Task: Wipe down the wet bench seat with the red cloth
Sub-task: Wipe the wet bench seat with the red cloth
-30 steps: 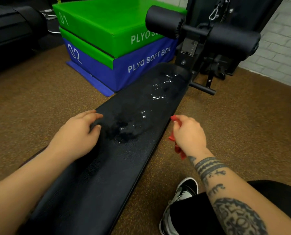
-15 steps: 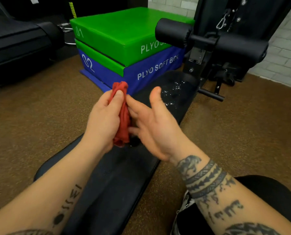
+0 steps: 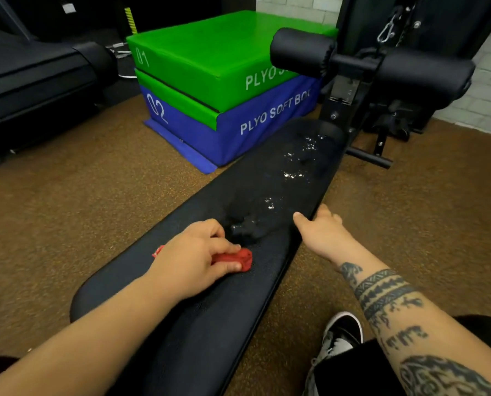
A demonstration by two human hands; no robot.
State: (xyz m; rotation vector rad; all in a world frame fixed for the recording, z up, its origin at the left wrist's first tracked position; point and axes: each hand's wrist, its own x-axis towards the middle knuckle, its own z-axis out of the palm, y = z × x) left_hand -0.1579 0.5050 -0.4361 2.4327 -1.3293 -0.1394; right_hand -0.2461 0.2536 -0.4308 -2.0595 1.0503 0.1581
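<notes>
Whereas both hands held the cloth [image 3: 240, 260] aloft half a second before, the left hand [image 3: 192, 258] alone gripped it, bunched, pressed on the seat [image 3: 224, 310] just near of the puddle [image 3: 290, 172]. Right hand [image 3: 321, 228] had let go, clasping the seat's right edge. Wiping looked about to start; puddle untouched.

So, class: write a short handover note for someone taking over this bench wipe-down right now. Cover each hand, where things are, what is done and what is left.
The left hand presses the bunched red cloth onto the bench seat, at the near edge of the wet patch.
The right hand grips the seat's right edge beside that patch.
The water runs from just past the cloth to the seat's far end.
Done: cloth in hand and down on the seat.
Left: wipe the whole wet stretch.
</notes>
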